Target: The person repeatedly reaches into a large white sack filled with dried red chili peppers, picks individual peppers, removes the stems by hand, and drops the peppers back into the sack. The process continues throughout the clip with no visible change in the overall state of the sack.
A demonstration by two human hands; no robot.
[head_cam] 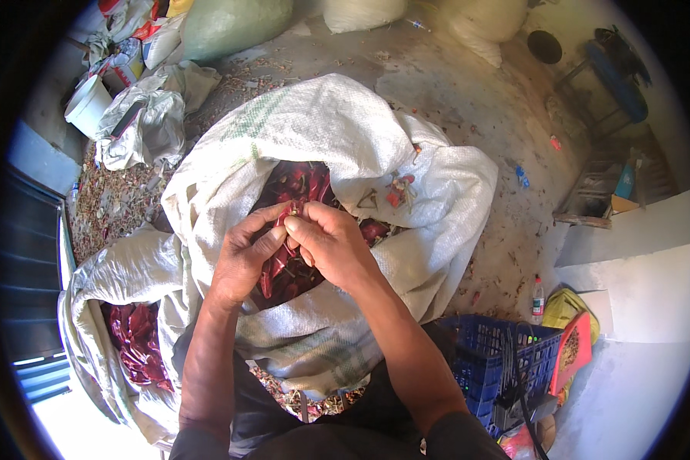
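Observation:
Both my hands meet over the mouth of a large white woven sack (pixel 299 123). My left hand (pixel 246 247) pinches a dried red chili pepper (pixel 280 253) between thumb and fingers. With its thumb and forefinger, my right hand (pixel 328 238) grips the same pepper at its stem end. The pepper's body hangs down below my fingers. More dried red chilies (pixel 302 181) fill the sack beneath, partly hidden by my hands. Bits of stem and red scraps (pixel 401 190) lie on the sack's folded rim to the right.
A second woven sack (pixel 129 276) at the left holds deep-red chilies (pixel 141 345). To the right stand a blue plastic crate (pixel 477 345), a plastic bottle (pixel 537 299) and a red dustpan (pixel 572 351). A white bucket (pixel 88 103) and a full green sack (pixel 236 26) are farther back.

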